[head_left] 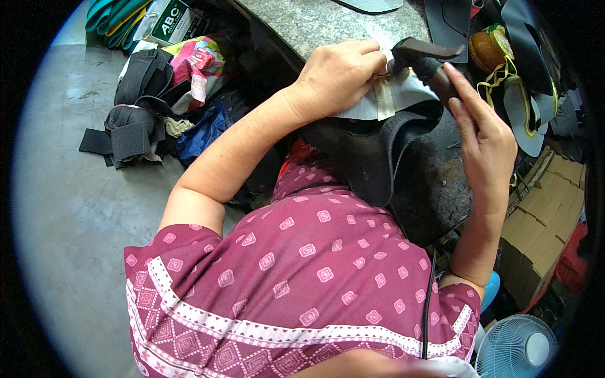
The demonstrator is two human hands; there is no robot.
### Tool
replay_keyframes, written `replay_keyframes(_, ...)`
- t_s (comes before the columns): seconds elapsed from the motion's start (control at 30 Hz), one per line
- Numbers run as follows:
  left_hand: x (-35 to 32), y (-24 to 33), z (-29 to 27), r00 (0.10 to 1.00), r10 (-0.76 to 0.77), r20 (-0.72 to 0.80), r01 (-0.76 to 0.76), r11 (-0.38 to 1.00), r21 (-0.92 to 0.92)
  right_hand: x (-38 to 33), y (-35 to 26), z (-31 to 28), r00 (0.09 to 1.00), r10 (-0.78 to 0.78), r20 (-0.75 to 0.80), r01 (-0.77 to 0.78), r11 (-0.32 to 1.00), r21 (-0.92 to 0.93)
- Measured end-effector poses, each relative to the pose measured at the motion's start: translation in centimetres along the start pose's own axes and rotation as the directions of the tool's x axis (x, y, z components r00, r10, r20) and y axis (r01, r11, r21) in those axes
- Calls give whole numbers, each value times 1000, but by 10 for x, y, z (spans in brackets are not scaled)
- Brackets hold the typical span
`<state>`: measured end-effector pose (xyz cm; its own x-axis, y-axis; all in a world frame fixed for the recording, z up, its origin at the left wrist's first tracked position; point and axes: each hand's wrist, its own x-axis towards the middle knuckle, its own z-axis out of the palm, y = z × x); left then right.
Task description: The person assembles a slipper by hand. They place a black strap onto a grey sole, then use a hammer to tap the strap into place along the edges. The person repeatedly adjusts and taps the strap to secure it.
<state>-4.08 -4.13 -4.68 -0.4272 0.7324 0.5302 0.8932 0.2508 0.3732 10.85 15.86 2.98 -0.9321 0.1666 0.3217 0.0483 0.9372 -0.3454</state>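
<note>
Person wears short-sleeved top (302, 264), deep magenta-maroon, scattered small pale pink diamond motifs across chest and shoulders. Broad border band near lower part: white zigzag-edged stripe above rows of larger diamond lattice pattern. Sleeves end above elbow; forearms bare. Thin black cord (428, 302) runs down right side of top. No rings, watch or bracelets visible.

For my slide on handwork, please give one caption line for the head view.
Left hand presses a pale sheet while right hand holds a dark hammer over it.
</note>
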Motion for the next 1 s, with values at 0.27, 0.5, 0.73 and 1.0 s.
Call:
replay_keyframes(0.27,-1,4,2,999,2,38,-6,994,110,-10,1,11,999,-39,16,42,983,-179)
replay_keyframes(0.5,-5,1,-11,999,-33,14,32,995,97,-12,6,13,998,57,35,-54,996,-77)
replay_keyframes(0.73,-7,-5,-8,998,-18,56,18,1000,-6,2,2,-6,997,57,-47,-35,925,378)
replay_keyframes(1.0,-10,-7,-4,1000,-11,20,12,1000,-24,-9,-8,2,993,96,73,-102,991,84)
